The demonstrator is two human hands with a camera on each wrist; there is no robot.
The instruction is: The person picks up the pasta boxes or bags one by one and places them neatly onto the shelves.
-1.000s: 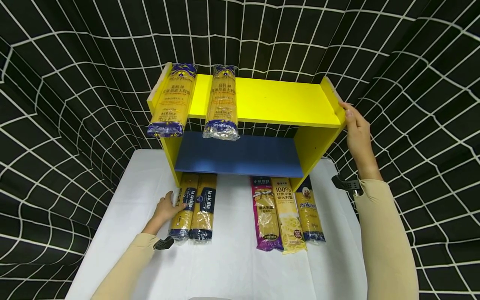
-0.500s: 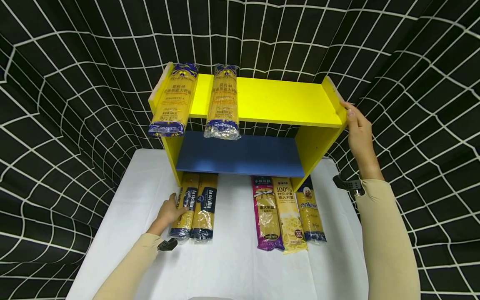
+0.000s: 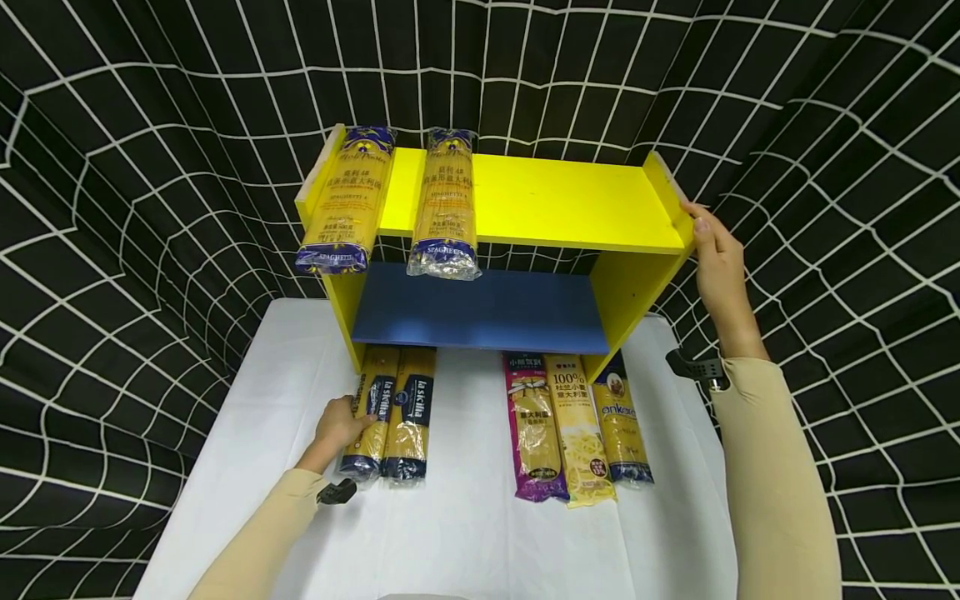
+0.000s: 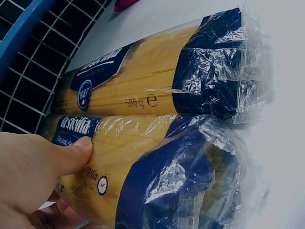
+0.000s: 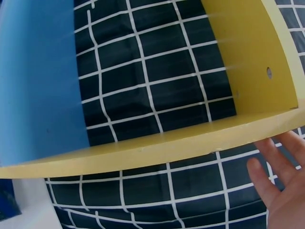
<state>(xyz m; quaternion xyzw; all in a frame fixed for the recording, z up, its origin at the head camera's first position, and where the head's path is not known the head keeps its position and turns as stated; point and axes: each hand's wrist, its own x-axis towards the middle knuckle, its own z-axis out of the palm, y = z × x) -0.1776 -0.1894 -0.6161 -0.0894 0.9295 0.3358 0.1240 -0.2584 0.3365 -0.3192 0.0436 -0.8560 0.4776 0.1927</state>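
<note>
In the head view my left hand (image 3: pixel 339 429) is at the left spaghetti pack (image 3: pixel 370 446), which lies on the white table under the shelf. The left wrist view shows the thumb pressing on top of this spaghetti pack (image 4: pixel 124 148) and the fingers curled under its near side. A matching spaghetti pack (image 4: pixel 147 76) lies alongside, label up. My right hand (image 3: pixel 720 267) rests at the upper right corner of the yellow and blue shelf (image 3: pixel 570 204). Its fingers (image 5: pixel 274 160) look fairly straight in the right wrist view, with tips at the side panel's outer face.
Two spaghetti packs, one on the left (image 3: pixel 348 200) and one beside it (image 3: pixel 445 204), lie on the top shelf, overhanging its front. Below right, a pink pack (image 3: pixel 534 433), a pale yellow pack (image 3: pixel 577 433) and a blue-ended pack (image 3: pixel 621 425) lie on the table (image 3: pixel 465 533).
My left hand has shifted slightly right, and its raised, spread fingers have come down round the left spaghetti pack. The right hand stays at the shelf corner.
</note>
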